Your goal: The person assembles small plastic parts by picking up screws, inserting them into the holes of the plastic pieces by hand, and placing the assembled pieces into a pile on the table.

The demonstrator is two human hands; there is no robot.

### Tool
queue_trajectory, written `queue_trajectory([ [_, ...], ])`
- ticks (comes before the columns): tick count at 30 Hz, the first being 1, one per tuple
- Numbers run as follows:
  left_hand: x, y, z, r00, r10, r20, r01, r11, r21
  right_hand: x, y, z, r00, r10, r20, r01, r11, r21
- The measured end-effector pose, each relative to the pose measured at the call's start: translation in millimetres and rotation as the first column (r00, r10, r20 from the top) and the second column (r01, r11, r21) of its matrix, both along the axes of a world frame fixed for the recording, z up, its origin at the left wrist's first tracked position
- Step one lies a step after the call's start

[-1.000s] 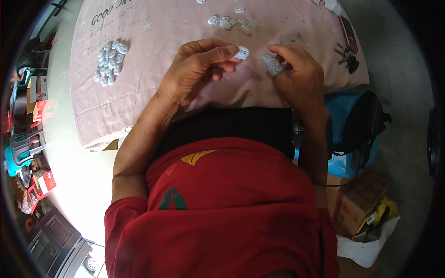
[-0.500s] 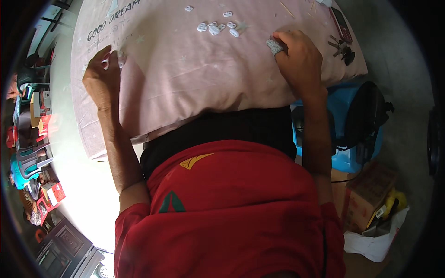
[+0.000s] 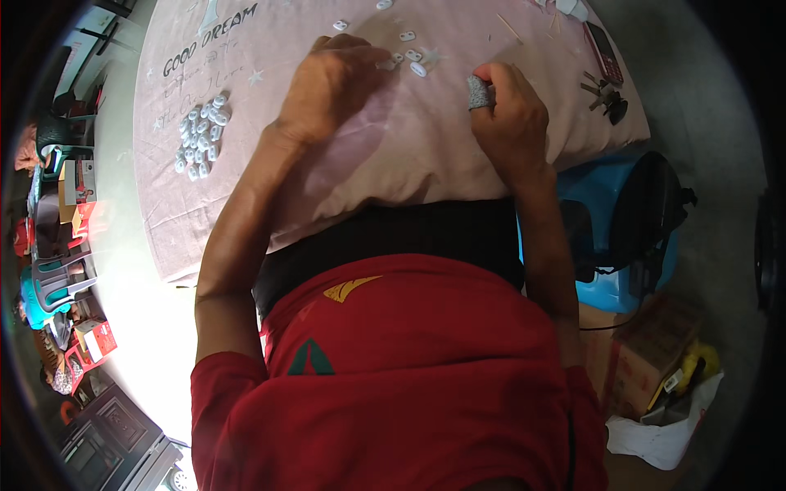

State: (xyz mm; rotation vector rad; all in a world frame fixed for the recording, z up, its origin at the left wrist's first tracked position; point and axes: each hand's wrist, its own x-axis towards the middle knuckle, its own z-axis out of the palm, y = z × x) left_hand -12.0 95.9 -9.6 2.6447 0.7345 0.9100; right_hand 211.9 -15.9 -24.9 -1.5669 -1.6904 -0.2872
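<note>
My left hand (image 3: 327, 88) reaches over the pink cloth, fingers stretched to the right. Its fingertips are at a few small white oval plastic pieces (image 3: 417, 70), some with dark holes; the hand partly covers them. A larger cluster of the same white pieces (image 3: 202, 135) lies to the left, beside my left forearm. My right hand (image 3: 516, 110) rests on the cloth farther right with its fingers curled in. At its thumb is a grey speckled wrap or piece (image 3: 478, 92); whether it is worn or held does not show.
The pink printed cloth (image 3: 393, 164) covers the table. At its right lie a mobile phone (image 3: 603, 51), a bunch of keys (image 3: 604, 96) and thin wooden sticks (image 3: 509, 28). A blue plastic stool (image 3: 610, 278) with a black bag and a cardboard box (image 3: 651, 352) stand right of me.
My left hand has swung right, from the left cluster to the white pieces in the middle, uncovering the cluster. My right hand has shifted slightly left and down, still curled.
</note>
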Motion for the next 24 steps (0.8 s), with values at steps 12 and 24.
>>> queue_trajectory([
  [12, 3.2, -8.2, 3.3, 0.977, 0.162, 0.136, -0.079, 0.875, -0.478, 4.2, -4.9, -3.8, 0.976, 0.154, -0.154, -0.143, 0.987, 0.075],
  [24, 21.5, 2.3, -16.9, 0.925, 0.231, 0.301, 0.009, 0.78, -0.626, 1.6, -11.5, -2.9, 0.938, 0.058, -0.343, -0.073, 0.997, -0.032],
])
